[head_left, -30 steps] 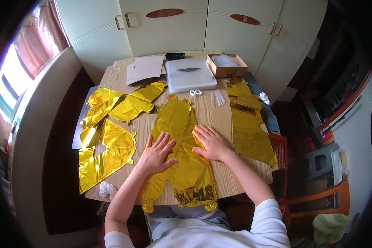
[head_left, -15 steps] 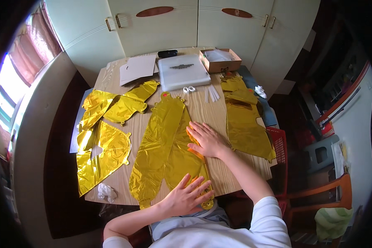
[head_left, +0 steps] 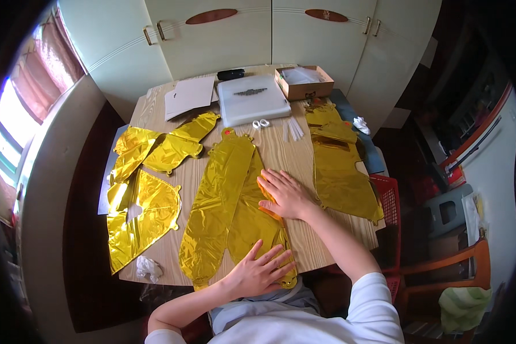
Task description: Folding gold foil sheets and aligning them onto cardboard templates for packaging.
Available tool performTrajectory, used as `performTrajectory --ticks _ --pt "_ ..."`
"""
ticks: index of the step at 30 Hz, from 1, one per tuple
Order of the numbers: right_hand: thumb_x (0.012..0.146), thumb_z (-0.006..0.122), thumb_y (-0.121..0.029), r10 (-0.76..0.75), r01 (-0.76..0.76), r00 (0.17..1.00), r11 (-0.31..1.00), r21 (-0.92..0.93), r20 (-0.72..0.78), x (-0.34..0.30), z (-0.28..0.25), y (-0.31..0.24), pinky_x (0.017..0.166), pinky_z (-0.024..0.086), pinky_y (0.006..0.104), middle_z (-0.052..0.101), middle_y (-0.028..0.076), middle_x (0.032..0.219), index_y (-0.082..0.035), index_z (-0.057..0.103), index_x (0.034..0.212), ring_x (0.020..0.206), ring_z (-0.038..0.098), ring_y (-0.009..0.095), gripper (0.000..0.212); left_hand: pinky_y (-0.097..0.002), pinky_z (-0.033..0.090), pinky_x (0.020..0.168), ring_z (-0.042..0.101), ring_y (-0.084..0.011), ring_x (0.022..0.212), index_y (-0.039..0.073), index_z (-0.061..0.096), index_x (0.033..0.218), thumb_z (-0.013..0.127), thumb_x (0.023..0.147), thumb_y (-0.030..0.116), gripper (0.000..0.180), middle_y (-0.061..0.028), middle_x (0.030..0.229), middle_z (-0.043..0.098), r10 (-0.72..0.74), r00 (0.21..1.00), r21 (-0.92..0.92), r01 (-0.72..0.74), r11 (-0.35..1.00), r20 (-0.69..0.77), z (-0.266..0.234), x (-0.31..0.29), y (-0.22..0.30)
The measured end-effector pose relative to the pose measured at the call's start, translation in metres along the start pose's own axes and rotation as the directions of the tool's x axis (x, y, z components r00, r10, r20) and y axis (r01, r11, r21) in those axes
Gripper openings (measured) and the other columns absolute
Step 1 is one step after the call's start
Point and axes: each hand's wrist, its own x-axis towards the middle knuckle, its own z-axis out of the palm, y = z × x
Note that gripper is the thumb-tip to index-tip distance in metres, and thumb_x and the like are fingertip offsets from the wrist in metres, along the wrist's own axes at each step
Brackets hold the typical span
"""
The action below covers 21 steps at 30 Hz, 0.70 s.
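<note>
Gold foil (head_left: 219, 200) is spread flat, apparently steadied against sliding.
Beneath the open right grip (head_left: 288, 195) its edge is covered; beneath the open left grip (head_left: 258, 273), its lower end.

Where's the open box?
In the head view, the open box sits at the far end of the table, right of centre, just right of the whitish case.

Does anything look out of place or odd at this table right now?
A crumpled white wad lies at the table's near left edge, looking like stray litter. A similar wad lies beside the right-hand gold foil piece. Nothing appears spilled.
</note>
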Motion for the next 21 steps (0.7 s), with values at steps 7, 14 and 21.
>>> performTrajectory --ticks 7,14,21 --pt "0.092 0.041 -0.064 0.000 0.001 0.999 1.000 -0.027 0.042 0.002 -0.005 -0.005 0.120 0.014 0.0416 0.027 0.014 0.155 -0.008 0.032 0.148 0.145 0.021 0.026 0.080 -0.0598 0.029 0.109 0.037 -0.0267 0.138 0.021 0.040 0.145 0.055 0.090 0.051 0.064 -0.0069 0.150 0.039 -0.004 1.000 -0.015 0.004 1.000 -0.002 -0.001 -0.001 0.000" --pt "0.092 0.039 -0.067 0.009 -0.004 0.995 0.999 -0.048 0.095 0.002 -0.011 -0.005 0.121 0.013 0.0407 0.025 0.012 0.157 -0.009 0.030 0.149 0.146 0.019 0.026 0.082 -0.0542 0.035 0.105 0.045 -0.0300 0.131 0.016 0.050 0.135 0.068 0.083 0.042 0.061 -0.0117 0.140 0.047 -0.378 0.919 -0.112 0.366 0.924 -0.116 -0.050 -0.046 0.008" --pt "0.092 0.038 -0.067 0.017 -0.012 0.992 0.999 -0.048 0.124 0.004 -0.014 -0.009 0.121 0.012 0.0417 0.024 0.011 0.157 -0.009 0.029 0.150 0.147 0.018 0.026 0.083 -0.0407 0.050 0.061 0.062 -0.0362 0.068 0.003 0.061 0.078 0.074 0.079 0.027 0.027 -0.0147 0.069 0.061 -0.987 0.077 -0.227 0.968 0.108 -0.142 -0.030 -0.166 0.025"
